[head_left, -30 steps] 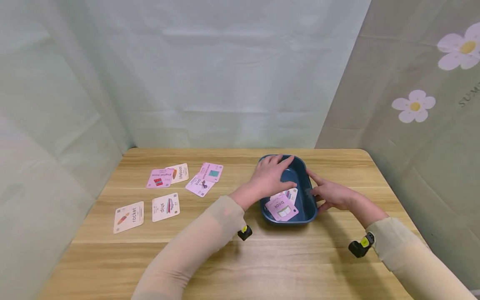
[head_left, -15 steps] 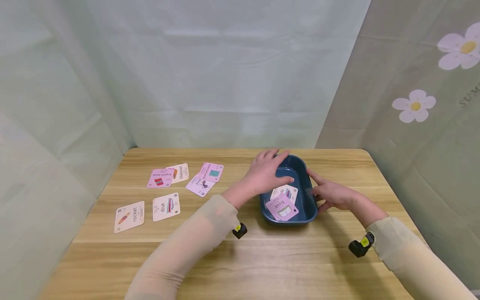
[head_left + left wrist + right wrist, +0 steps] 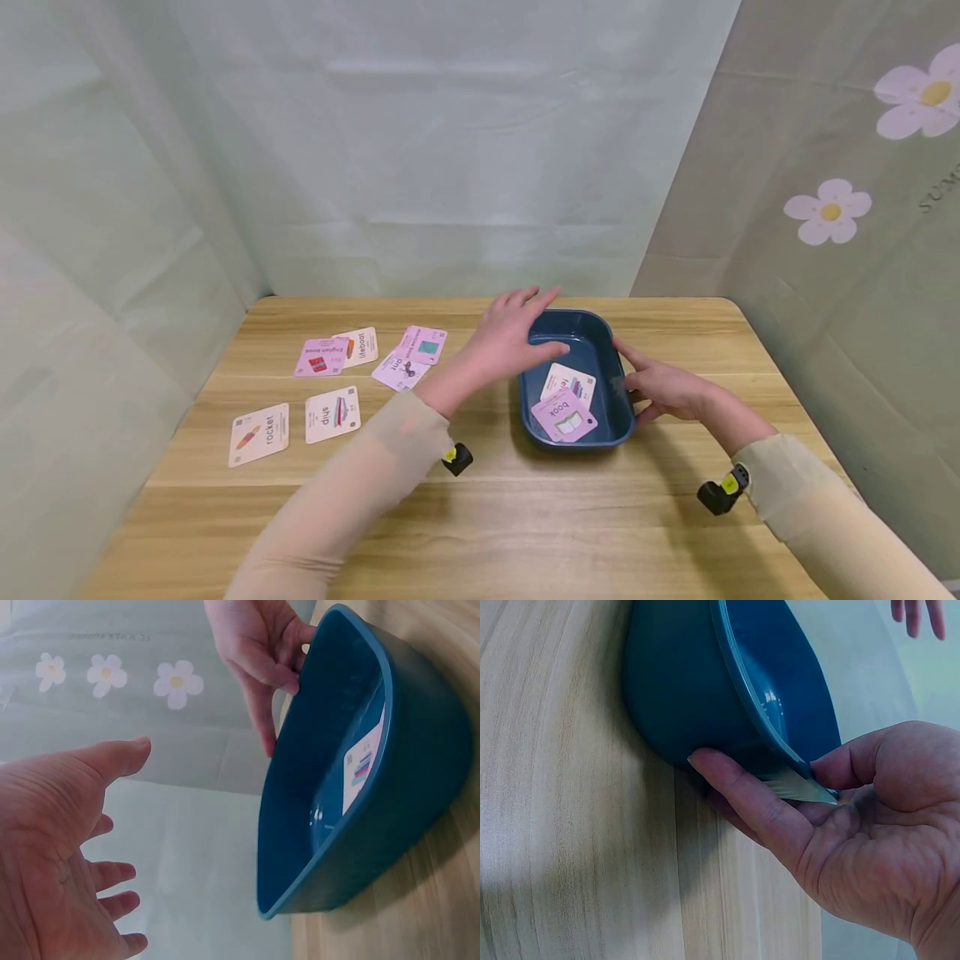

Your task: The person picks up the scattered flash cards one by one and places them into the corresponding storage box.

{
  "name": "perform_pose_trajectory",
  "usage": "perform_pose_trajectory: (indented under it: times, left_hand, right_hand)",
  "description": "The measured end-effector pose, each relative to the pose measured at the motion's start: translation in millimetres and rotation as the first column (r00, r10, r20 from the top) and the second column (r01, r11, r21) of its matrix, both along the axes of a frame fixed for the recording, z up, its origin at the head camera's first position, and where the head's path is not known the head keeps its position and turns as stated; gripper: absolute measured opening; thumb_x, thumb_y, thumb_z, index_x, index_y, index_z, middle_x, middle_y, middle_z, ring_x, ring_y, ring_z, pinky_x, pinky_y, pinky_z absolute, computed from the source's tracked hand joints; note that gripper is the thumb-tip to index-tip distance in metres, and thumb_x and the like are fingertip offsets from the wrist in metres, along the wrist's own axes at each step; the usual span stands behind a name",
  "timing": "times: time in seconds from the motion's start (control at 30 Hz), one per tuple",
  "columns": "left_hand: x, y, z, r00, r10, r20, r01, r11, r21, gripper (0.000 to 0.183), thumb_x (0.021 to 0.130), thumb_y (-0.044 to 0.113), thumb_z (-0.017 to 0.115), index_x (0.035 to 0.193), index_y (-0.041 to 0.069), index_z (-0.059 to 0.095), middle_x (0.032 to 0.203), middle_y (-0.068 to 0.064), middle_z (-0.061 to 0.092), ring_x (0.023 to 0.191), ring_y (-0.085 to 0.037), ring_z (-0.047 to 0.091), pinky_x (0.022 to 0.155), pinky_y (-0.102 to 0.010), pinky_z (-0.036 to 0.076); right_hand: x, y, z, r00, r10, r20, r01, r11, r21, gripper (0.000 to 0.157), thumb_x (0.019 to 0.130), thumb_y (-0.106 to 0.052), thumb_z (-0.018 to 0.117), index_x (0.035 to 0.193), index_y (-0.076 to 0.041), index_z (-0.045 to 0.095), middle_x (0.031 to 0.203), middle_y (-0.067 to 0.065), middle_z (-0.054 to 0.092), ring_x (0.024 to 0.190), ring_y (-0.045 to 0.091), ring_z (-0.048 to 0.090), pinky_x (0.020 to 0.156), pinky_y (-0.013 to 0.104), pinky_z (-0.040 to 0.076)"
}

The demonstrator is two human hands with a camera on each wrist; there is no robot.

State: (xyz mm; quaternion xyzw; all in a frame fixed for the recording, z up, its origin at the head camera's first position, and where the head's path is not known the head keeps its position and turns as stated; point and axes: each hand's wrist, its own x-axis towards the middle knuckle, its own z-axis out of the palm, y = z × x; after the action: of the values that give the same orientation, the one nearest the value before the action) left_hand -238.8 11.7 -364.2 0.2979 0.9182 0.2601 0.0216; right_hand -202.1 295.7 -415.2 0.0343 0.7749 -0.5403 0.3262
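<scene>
In the head view a dark blue plastic box (image 3: 577, 442) stands on the table, with a pink "book" card (image 3: 564, 415) and a partly covered white card (image 3: 572, 379) inside. My right hand (image 3: 667, 390) grips the box's right wall; in the right wrist view its thumb is at the rim and its fingers touch the outside. My left hand (image 3: 510, 337) hovers over the box's far left edge, fingers spread, holding nothing. Left of it lie a pink "exercise book" card (image 3: 422, 343) and an "ant" card (image 3: 400, 371), which overlap.
Further left on the wooden table (image 3: 540, 533) lie an "English book" card (image 3: 318, 357) overlapping a "lifeboat" card (image 3: 362, 346), a "ship" card (image 3: 332, 414) and a "rocket" card (image 3: 258, 435). Fabric curtains (image 3: 465, 167) hang behind and beside the table.
My left hand has moved left from above the inside of the box to its left edge, uncovering more of the white card. The right hand and the box stay in place.
</scene>
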Motion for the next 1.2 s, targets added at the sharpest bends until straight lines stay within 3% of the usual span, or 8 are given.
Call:
perform_pose_trajectory:
  times: [0.2, 0.57, 0.97, 1.2]
  left_hand:
    - [-1.5, -17.2, 1.8, 1.0, 0.01, 0.002, -0.01, 0.999, 0.032, 0.087, 0.093, 0.055, 0.07, 0.164, 0.03, 0.025, 0.167, -0.01, 0.024, 0.151, -0.039, 0.02, 0.118, -0.06, 0.021]
    - [-0.1, -51.8, 8.2, 0.998, 0.055, -0.001, -0.055, 0.996, 0.072, 0.085, 0.094, 0.051, 0.07, 0.163, 0.029, 0.026, 0.166, -0.011, 0.027, 0.15, -0.04, 0.022, 0.118, -0.06, 0.021]
    - [0.8, -110.9, 3.3, 0.992, 0.126, 0.002, -0.126, 0.985, 0.116, 0.083, 0.095, 0.042, 0.072, 0.163, 0.02, 0.03, 0.163, -0.016, 0.03, 0.149, -0.042, 0.023, 0.115, -0.063, 0.025]
    - [0.3, -142.3, 3.0, 0.985, 0.173, 0.011, -0.173, 0.981, 0.091, 0.082, 0.095, 0.042, 0.072, 0.163, 0.023, 0.03, 0.164, -0.013, 0.03, 0.149, -0.042, 0.024, 0.113, -0.064, 0.028]
  right_hand:
    - [-0.4, 0.8, -0.6, 1.0, 0.004, -0.006, -0.004, 1.0, -0.002, 0.083, 0.103, -0.002, 0.038, 0.163, -0.031, -0.011, 0.165, 0.03, -0.006, 0.136, 0.054, 0.039, 0.083, 0.052, 0.058]
    - [-2.4, -0.3, -1.8, 1.0, -0.002, -0.009, 0.003, 1.0, 0.013, 0.084, 0.103, -0.002, 0.039, 0.164, -0.031, -0.01, 0.164, 0.033, 0.002, 0.134, 0.052, 0.044, 0.082, 0.051, 0.059]
    - [-0.5, -4.1, -7.7, 1.0, -0.001, -0.009, 0.001, 1.0, 0.008, 0.084, 0.102, -0.001, 0.04, 0.164, -0.029, -0.009, 0.163, 0.033, 0.005, 0.129, 0.049, 0.049, 0.08, 0.05, 0.059]
    - [-0.8, -1.7, -6.4, 1.0, 0.004, -0.018, -0.004, 1.0, 0.015, 0.084, 0.102, -0.002, 0.041, 0.164, -0.029, -0.01, 0.163, 0.034, 0.004, 0.129, 0.048, 0.049, 0.08, 0.05, 0.06]
